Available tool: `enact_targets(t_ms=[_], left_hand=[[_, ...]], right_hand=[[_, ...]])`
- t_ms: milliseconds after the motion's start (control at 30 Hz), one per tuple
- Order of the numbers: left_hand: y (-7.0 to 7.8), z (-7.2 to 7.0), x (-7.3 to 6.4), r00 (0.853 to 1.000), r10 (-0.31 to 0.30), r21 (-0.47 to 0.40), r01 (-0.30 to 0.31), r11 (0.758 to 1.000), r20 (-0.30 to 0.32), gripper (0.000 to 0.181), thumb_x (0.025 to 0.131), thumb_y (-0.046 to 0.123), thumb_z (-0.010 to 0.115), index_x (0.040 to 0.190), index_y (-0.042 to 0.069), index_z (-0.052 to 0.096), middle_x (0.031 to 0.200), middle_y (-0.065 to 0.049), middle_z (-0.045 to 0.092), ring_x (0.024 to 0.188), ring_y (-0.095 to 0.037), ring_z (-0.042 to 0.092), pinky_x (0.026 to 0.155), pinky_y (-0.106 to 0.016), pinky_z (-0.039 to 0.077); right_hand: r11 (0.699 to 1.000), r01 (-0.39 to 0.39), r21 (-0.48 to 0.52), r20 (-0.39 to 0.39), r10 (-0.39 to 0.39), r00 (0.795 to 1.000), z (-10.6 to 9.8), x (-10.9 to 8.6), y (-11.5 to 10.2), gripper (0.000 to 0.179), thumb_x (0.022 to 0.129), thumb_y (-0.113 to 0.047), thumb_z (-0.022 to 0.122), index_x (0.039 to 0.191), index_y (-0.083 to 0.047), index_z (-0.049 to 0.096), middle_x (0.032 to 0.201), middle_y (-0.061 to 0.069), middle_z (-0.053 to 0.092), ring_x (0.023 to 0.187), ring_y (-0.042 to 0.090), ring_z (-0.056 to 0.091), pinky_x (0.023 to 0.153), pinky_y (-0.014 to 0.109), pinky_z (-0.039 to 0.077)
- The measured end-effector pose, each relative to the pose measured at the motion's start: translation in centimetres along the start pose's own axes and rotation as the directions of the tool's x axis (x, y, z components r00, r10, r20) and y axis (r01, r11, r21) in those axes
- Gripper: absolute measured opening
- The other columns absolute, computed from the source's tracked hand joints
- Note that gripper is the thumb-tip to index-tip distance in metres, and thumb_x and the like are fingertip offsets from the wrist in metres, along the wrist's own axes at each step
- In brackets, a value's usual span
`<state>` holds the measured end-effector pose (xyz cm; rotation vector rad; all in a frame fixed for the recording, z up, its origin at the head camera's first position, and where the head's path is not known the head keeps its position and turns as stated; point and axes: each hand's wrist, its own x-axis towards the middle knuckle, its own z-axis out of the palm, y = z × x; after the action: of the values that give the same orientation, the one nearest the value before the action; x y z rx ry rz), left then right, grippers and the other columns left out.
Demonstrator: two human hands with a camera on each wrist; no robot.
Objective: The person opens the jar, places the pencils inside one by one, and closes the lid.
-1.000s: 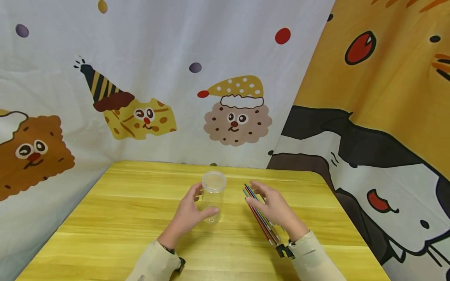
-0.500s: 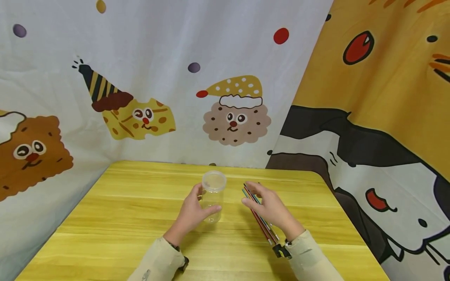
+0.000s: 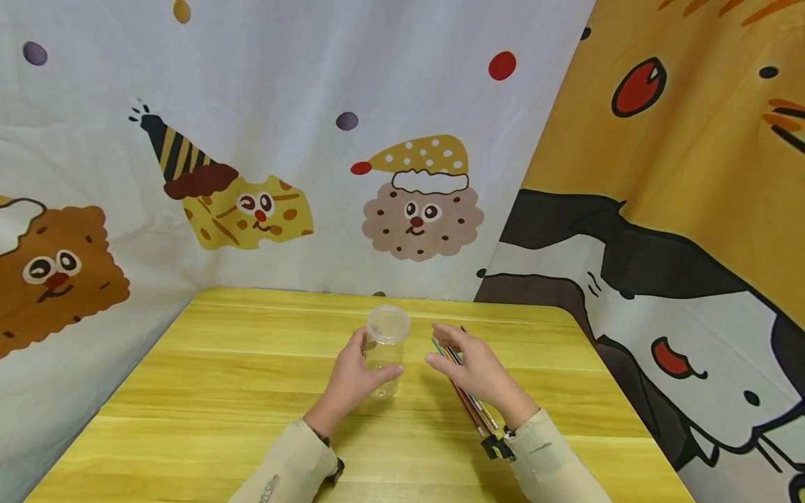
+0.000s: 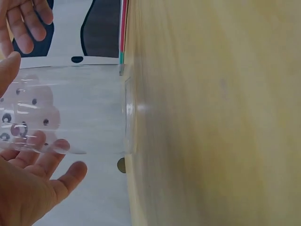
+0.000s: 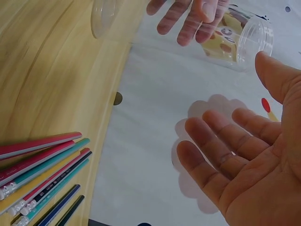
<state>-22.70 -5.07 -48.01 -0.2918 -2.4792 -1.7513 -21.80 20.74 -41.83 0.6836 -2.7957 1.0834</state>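
Curls left hand (image 3: 354,379) round upright clear jar (image 3: 386,352), left of pencils (image 5: 44,179)
Shifts clear jar slightly rightward, right hand (image 3: 483,372) leftward, versus a second ago; leaves the latter loosely spread, holding nothing, near pencils.

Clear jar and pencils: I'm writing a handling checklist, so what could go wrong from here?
The clear jar could slip or tip: it looks smooth, and one finger of the left hand stands off it. The pencils might scatter if the right hand, open close to them, brushes across, since they lie loose on the table.
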Motion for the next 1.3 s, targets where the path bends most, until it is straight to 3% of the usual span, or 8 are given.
enact_targets(t_ms=[200,367,633,733,833,1000,1167,1300], left_hand=[[0.4,0.0,-0.3,0.998,0.048,0.058,-0.046,0.997,-0.029,0.09,0.081,0.031,0.097,0.155,0.013,0.048,0.152,-0.009,0.06,0.14,-0.036,0.057,0.112,-0.061,0.051],[0.5,-0.1,-0.4,0.989,0.14,0.189,-0.129,0.973,-0.045,0.09,0.08,0.031,0.098,0.154,0.012,0.051,0.149,-0.011,0.061,0.138,-0.036,0.058,0.112,-0.06,0.051],[0.9,-0.5,-0.8,0.934,0.356,0.465,-0.298,0.834,-0.039,0.09,0.073,0.031,0.102,0.15,0.014,0.057,0.143,-0.012,0.065,0.131,-0.036,0.064,0.113,-0.065,0.046],[1.1,-0.5,-0.9,0.922,0.385,0.493,-0.317,0.81,-0.04,0.091,0.072,0.031,0.102,0.149,0.014,0.058,0.141,-0.012,0.066,0.13,-0.035,0.064,0.111,-0.064,0.047],[1.2,-0.6,-1.0,0.93,0.364,0.481,-0.302,0.823,-0.04,0.09,0.073,0.031,0.102,0.15,0.014,0.057,0.142,-0.012,0.066,0.13,-0.036,0.064,0.111,-0.065,0.047],[1.4,-0.5,-1.3,0.965,0.26,0.394,-0.23,0.89,-0.022,0.091,0.077,0.032,0.1,0.153,0.012,0.054,0.147,-0.012,0.064,0.133,-0.036,0.063,0.111,-0.061,0.052],[1.3,-0.2,-1.3,0.982,0.188,0.307,-0.177,0.935,-0.004,0.091,0.08,0.035,0.097,0.155,0.01,0.051,0.149,-0.012,0.063,0.137,-0.035,0.061,0.11,-0.058,0.054],[0.7,-0.3,-0.9,0.993,0.12,0.154,-0.121,0.981,0.014,0.09,0.081,0.038,0.096,0.155,0.014,0.051,0.152,-0.008,0.061,0.139,-0.037,0.061,0.113,-0.059,0.052]], right_hand=[[1.0,0.012,0.013,0.007,-0.012,1.0,0.1,0.1,-0.2,0.071,0.104,-0.051,0.068,0.163,-0.019,0.046,0.15,0.011,0.065,0.133,0.034,0.067,0.106,0.059,0.056],[0.998,0.028,0.062,0.017,-0.029,0.999,0.3,0.2,-0.3,0.072,0.104,-0.047,0.069,0.163,-0.016,0.044,0.149,0.012,0.065,0.131,0.035,0.067,0.107,0.06,0.055],[0.988,0.076,0.135,0.022,-0.08,0.997,0.8,0.7,-0.4,0.073,0.103,-0.041,0.073,0.163,-0.011,0.043,0.143,0.01,0.07,0.125,0.029,0.071,0.102,0.059,0.058],[0.985,0.089,0.146,0.015,-0.093,0.996,0.9,0.7,-0.4,0.073,0.103,-0.039,0.073,0.162,-0.009,0.044,0.143,0.009,0.07,0.123,0.026,0.072,0.1,0.057,0.059],[0.983,0.102,0.156,0.0,-0.104,0.995,1.1,0.8,-0.4,0.071,0.103,-0.037,0.074,0.162,-0.01,0.045,0.142,0.011,0.07,0.12,0.026,0.073,0.095,0.05,0.062],[0.984,0.09,0.155,-0.058,-0.082,0.995,1.5,1.1,-1.0,0.07,0.101,-0.039,0.076,0.16,-0.015,0.048,0.134,0.01,0.073,0.111,0.025,0.074,0.087,0.037,0.063],[0.987,0.058,0.147,-0.121,-0.041,0.992,2.2,1.8,-2.2,0.075,0.094,-0.045,0.083,0.157,-0.017,0.052,0.136,0.004,0.072,0.112,0.022,0.07,0.088,0.037,0.06],[0.988,0.052,0.146,-0.178,-0.025,0.984,3.3,3.0,-3.1,0.077,0.09,-0.043,0.088,0.155,-0.019,0.056,0.138,0.003,0.07,0.117,0.022,0.068,0.093,0.04,0.059]])
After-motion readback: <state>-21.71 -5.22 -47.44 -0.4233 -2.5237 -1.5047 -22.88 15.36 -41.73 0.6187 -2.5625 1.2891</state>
